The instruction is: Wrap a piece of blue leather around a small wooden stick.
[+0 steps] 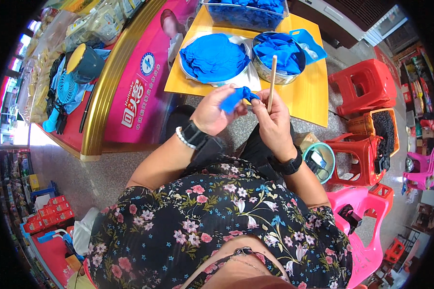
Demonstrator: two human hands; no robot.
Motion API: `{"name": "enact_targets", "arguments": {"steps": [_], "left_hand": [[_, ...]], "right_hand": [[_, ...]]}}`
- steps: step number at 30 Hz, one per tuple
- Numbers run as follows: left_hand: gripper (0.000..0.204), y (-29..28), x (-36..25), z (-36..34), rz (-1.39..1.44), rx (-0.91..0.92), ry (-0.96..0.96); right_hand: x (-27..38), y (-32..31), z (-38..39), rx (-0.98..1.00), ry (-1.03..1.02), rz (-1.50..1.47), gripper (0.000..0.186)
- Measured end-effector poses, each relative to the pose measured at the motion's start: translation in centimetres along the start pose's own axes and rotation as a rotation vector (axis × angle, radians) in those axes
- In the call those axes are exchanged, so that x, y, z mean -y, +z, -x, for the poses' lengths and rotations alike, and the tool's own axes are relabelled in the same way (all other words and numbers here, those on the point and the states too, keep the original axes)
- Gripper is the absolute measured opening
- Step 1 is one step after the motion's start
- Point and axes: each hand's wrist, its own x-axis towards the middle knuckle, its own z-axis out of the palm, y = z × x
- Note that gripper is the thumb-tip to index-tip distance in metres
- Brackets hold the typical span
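**Both hands on a small blue piece above the yellow board**

We see the left hand (pixel 211 113) closed around a small blue piece (pixel 236 98), thumb and fingers pinched on it so that only its upper end shows; the right hand (pixel 273 120) meets it from the other side, fingertips touching the same blue piece, and between its fingers it also grips a thin wooden stick (pixel 272 82) that stands nearly upright; the stick's top reaches up in front of the metal bowl (pixel 275 77). The blue piece sits between the two hands, held in the air just in front of the near edge of the yellow board (pixel 308 96); both hands are shut on it, with no gap that we can make out.

On the board, a round tray (pixel 214 81) is heaped with more blue pieces; just beside it to the right the metal bowl holds another heap; behind them stands a clear box (pixel 246 21) filled with blue, and a small blue scoop (pixel 306 41) lies near the bowl. To the left, a blue fan (pixel 65 91) rests on the red-and-gold counter (pixel 106 86); to the right stand red plastic stools (pixel 364 84) and a pink plastic chair (pixel 366 231); a teal bowl (pixel 329 159) sits on the floor by the right wrist.
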Motion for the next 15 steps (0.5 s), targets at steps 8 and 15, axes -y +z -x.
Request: {"name": "enact_targets", "arguments": {"steps": [8, 15], "left_hand": [[0.011, -2.6, 0.4, -1.3, -0.834, 0.114, 0.257], [0.008, -1.4, -0.4, 0.4, -0.556, 0.177, 0.063]], "right_hand": [[-0.2, -0.1, 0.1, 0.025, 0.020, -0.187, 0.008], [-0.1, -1.8, -0.2, -0.021, 0.239, -0.292, 0.021]]}}
